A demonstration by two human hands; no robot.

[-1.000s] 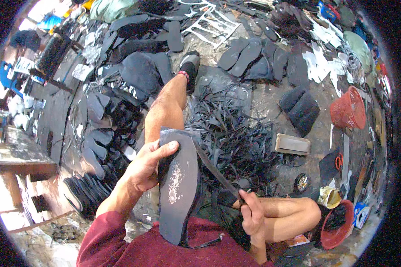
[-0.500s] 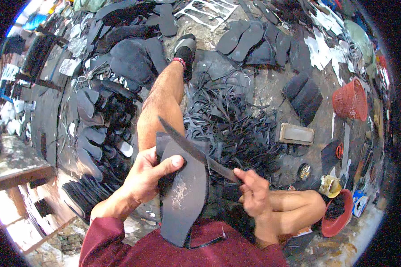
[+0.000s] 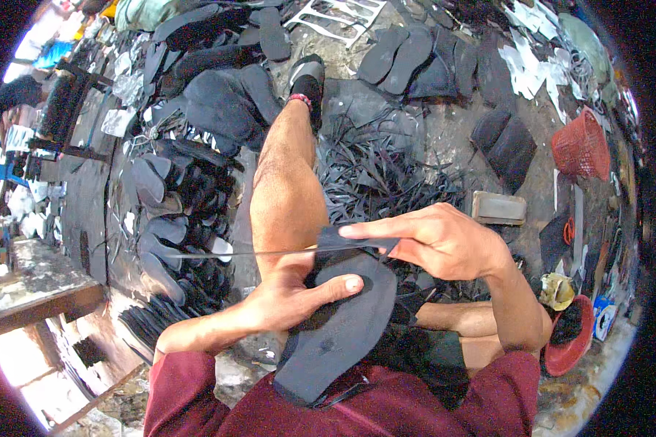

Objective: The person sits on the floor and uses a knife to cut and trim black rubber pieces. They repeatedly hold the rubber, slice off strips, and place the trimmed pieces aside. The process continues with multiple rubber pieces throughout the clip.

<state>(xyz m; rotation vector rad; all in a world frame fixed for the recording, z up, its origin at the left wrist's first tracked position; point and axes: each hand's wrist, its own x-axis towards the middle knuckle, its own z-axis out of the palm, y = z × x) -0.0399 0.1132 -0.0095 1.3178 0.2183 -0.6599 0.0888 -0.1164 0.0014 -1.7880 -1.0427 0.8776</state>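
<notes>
A dark, matte rubber sole [image 3: 339,328], flat and oblong with rounded ends, rests against the person's lap, its long axis running from lower left up toward upper right. The left hand [image 3: 288,298] clamps its upper end, thumb across the face. The right hand [image 3: 444,240] grips a long thin blade [image 3: 248,252] lying horizontally across the sole's top edge, tip pointing left, above a heap of black rubber strips [image 3: 386,175] on the floor.

sole [image 3: 335,328]: matt black rubber, smooth. knife blade [image 3: 248,253]: thin bright metal. basket [image 3: 582,149]: red plastic mesh.
</notes>
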